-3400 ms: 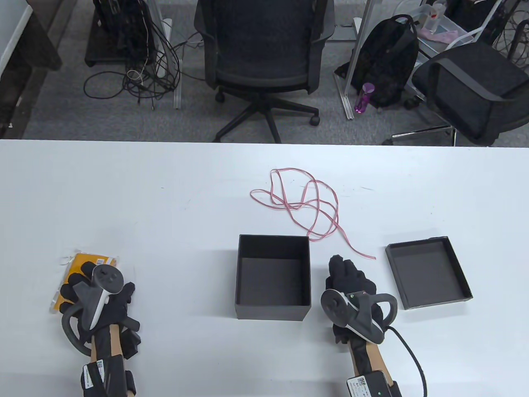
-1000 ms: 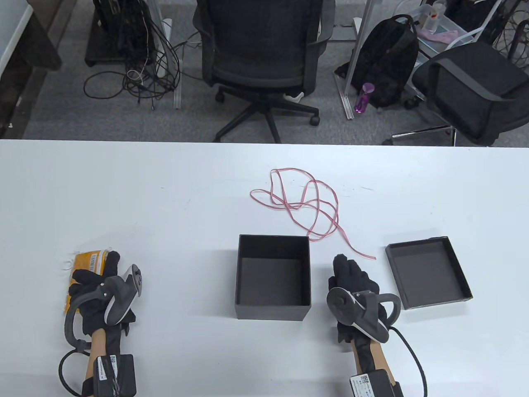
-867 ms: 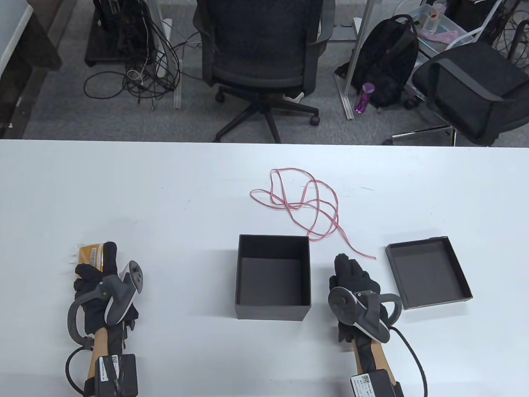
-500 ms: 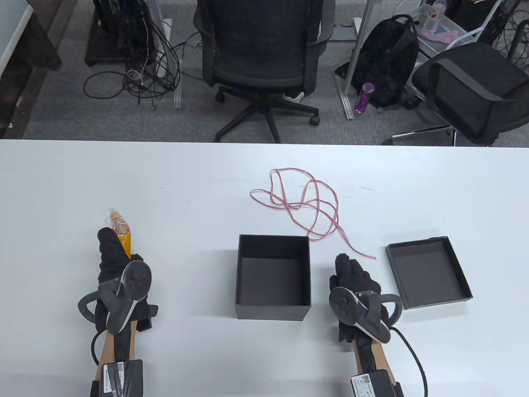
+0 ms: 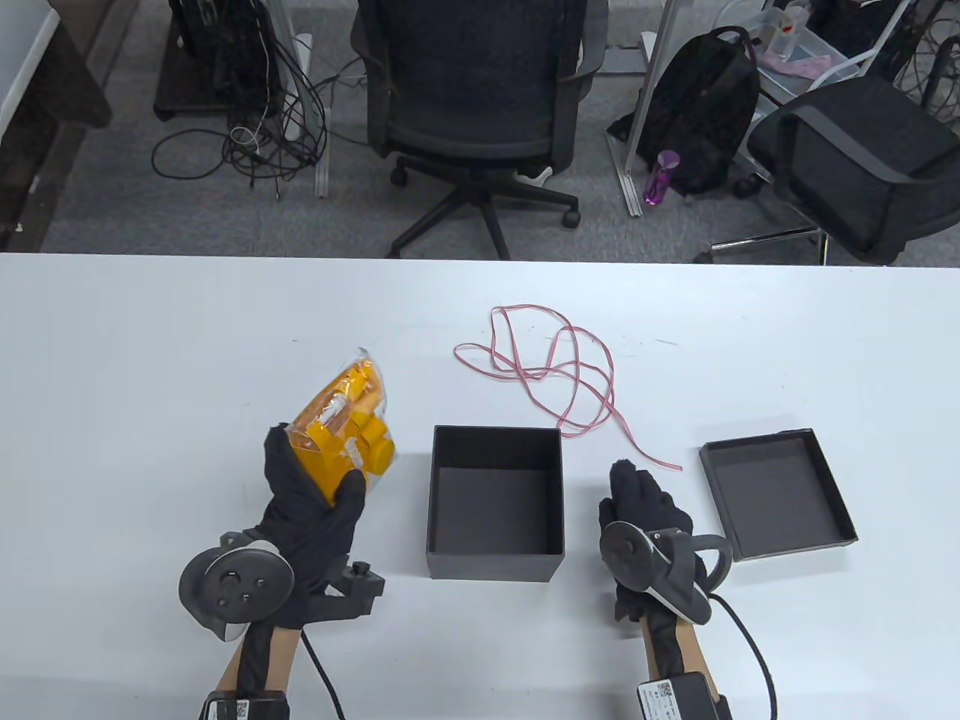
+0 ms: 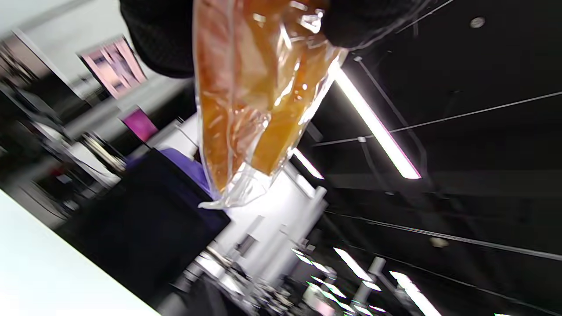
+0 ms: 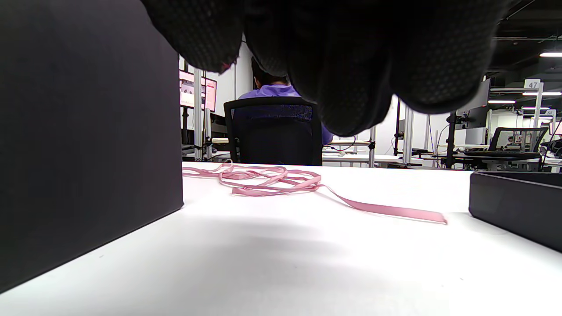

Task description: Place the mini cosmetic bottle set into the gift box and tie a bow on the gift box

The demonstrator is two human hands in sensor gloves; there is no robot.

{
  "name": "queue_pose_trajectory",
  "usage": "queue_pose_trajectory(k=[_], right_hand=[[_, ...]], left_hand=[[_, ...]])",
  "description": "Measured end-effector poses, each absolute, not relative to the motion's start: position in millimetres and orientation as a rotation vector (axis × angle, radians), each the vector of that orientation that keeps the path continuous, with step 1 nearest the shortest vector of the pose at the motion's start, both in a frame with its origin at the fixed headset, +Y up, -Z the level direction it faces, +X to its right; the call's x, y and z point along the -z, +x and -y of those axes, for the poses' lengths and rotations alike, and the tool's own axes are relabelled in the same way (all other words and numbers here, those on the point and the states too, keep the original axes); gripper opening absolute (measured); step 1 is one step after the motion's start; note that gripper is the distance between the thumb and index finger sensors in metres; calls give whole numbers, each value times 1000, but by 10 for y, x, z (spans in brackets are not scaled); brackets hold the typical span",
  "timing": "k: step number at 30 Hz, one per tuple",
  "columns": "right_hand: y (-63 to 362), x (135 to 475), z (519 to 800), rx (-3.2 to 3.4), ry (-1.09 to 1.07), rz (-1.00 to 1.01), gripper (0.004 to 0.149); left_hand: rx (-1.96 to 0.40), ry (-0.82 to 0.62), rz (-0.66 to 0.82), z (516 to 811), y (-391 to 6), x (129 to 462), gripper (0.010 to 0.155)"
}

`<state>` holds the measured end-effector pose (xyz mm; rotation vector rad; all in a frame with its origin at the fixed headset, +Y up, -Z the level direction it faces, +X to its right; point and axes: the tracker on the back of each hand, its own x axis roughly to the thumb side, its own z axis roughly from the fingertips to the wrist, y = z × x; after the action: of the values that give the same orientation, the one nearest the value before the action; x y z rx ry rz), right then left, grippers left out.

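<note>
My left hand has its fingers curled round the low end of the bag of mini cosmetic bottles, pinching it up off the bench. The bag hangs in the air just beside the left wall of the gift box, not over it yet. My right hand lies on the bench just beside the right wall of the box, fingers straight and together, holding nothing.

So I think the job has only begun. The bag is picked up. It is not in the box yet. The lid is off and lies open side up near the right end of the bench. The pink ribbon lies loose in loops behind the box, toward the far edge. No bow is tied.

The bag is clear plastic, soft and crinkly. Inside I see small orange bottles and round orange caps packed close together. In the left wrist view the bag looks see-through and shiny, with a flat sealed end.
</note>
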<state>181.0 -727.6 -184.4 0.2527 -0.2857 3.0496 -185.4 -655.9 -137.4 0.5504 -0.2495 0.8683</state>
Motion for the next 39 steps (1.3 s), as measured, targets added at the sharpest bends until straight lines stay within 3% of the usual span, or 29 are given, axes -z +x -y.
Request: queue_pose_trajectory(k=[4,8,23,27,31,39], right_hand=[[1804,1850,7287,-3051,256,279,59],[1809,1848,7285,-3047,256,282,58],[1813,1858,7292,-3052,250,261,58],[1827,1870,7311,-3055,241,244,57],[1844,1884,7315,-3053,232,237,57],[1837,1896,7331,-3065,236,209,57]], left_hand=[[-892,505,385,6576,-1531,1376,92],[-842,399,429,6650,-1251,1401,91],[-608,191,403,6867,-906,1533,83],[-536,24,364,6960,-746,1651,82],[-404,-45,331,6945,-667,1683,81],[-475,77,356,6974,-717,1617,79]])
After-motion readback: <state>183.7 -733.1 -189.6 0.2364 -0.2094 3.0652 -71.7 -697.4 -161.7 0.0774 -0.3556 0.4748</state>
